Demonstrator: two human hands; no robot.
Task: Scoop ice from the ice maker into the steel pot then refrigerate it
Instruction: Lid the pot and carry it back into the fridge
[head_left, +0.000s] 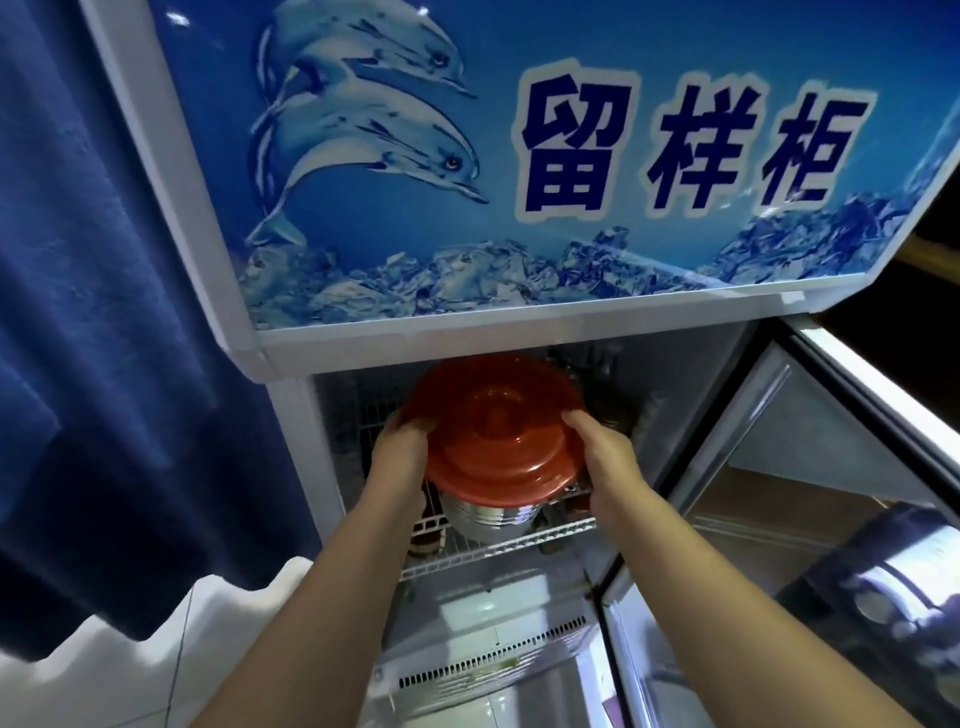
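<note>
Inside the fridge (691, 374), left hand (402, 447) and right hand (600, 447) each have a grip clamped on the lidded steel pot (488, 514).

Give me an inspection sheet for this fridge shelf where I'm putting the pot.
Surface: white wire shelf inside the open cabinet.
Job's things: steel pot at the shelf's front, red lid on it; fully set down unclear.
Clutter: dark jars left of the pot.
Hands: left hand and right hand grip the red lid's rim, opposite sides.
Cables: nothing seen.
Surroundings: glass door open at right, blue curtain at left, tiled floor below.
</note>
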